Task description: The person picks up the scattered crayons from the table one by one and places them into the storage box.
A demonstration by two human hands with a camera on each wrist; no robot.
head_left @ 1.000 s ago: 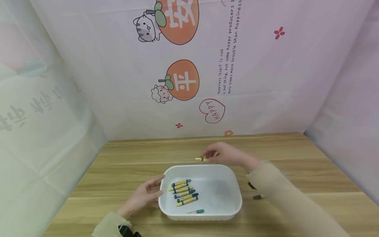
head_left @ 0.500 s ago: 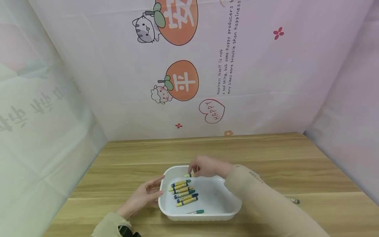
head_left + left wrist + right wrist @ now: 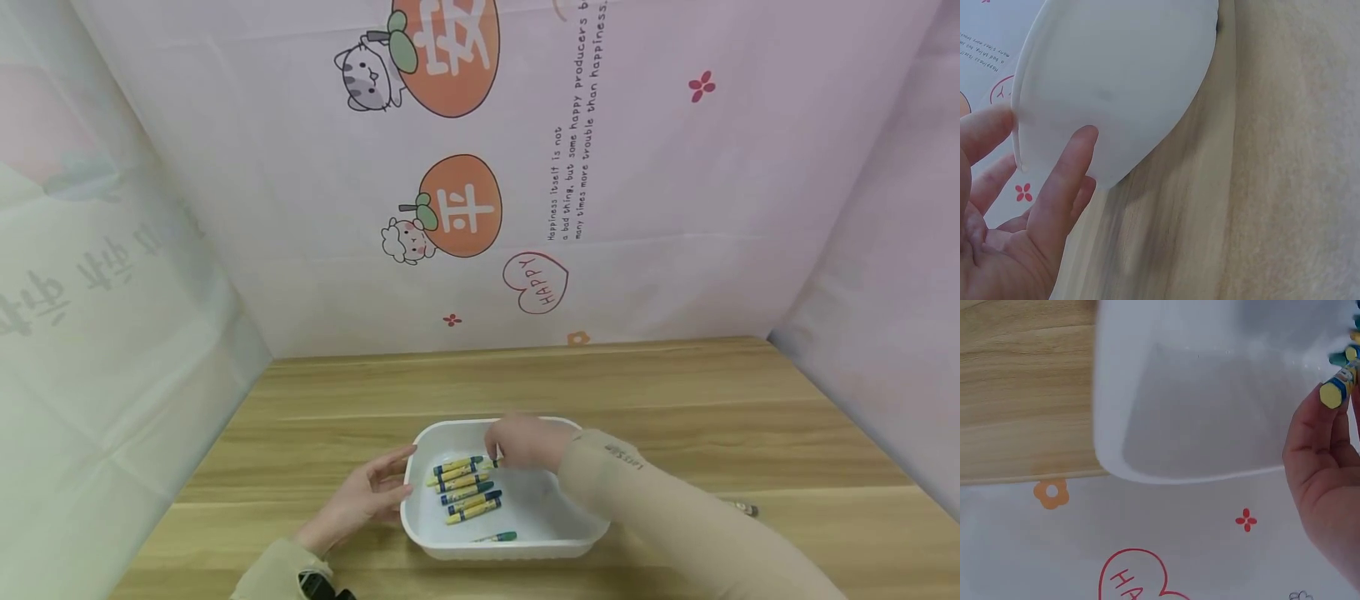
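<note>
A white plastic bin (image 3: 540, 547) stands on the wooden table. My left hand (image 3: 365, 496) is at its left side, fingers extended with the tips against the outer wall and rim; the left wrist view shows these fingers (image 3: 1063, 181) against the wall. Inside the bin, my right hand (image 3: 528, 442) pinches a yellow-wrapped crayon (image 3: 1335, 391) between thumb and fingers, close by a row of crayons (image 3: 461, 481) at the bin's left. One green-tipped crayon (image 3: 498, 537) lies apart near the front wall. The hand covers much of the held crayon in the head view.
Another crayon (image 3: 745, 507) lies on the wooden table (image 3: 330, 417) to the right, partly behind the right sleeve (image 3: 660, 508). A printed white cloth (image 3: 637, 275) hangs behind the table, with pale cloth at both sides.
My right hand has come from behind the bin, over its back rim, and down inside toward the row, carrying the crayon. The left hand has stayed at the bin's side.
</note>
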